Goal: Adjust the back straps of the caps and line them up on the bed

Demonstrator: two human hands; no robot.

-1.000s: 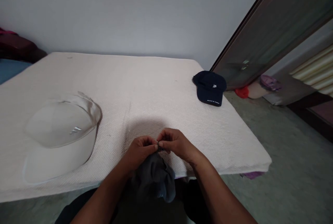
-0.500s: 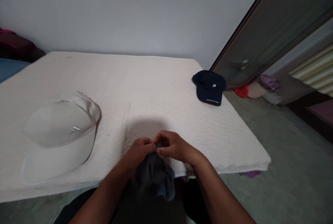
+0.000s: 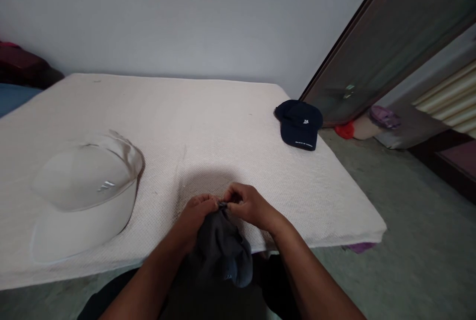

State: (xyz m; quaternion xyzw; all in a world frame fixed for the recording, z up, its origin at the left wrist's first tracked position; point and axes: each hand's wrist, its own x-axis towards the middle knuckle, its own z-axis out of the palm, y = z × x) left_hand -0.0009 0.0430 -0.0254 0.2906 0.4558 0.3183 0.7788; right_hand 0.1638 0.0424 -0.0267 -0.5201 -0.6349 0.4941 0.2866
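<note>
A soft dark grey cap (image 3: 223,248) hangs in front of the near edge of the bed, its crown drooping and its full shape partly hidden. My left hand (image 3: 199,213) pinches its upper edge from the left. From the right, my right hand (image 3: 247,204) pinches the same edge between thumb and forefinger, close beside the left fingertips. The small part between the fingers is too small to make out. A large pale cap (image 3: 89,196) with a striped logo lies at left on the white cover, and a navy cap (image 3: 300,124) with white lettering lies at right.
A white textured cover (image 3: 208,116) spreads over the bed, which meets a pale wall (image 3: 178,22). Dark red and blue items are at far left. To the right are a glass-panelled door (image 3: 372,52), a grey floor (image 3: 420,230) and red and purple items.
My right hand has shifted slightly up and to the right, its fingers drawn a little apart from the left ones. More of the grey cap's upper edge shows between them.
</note>
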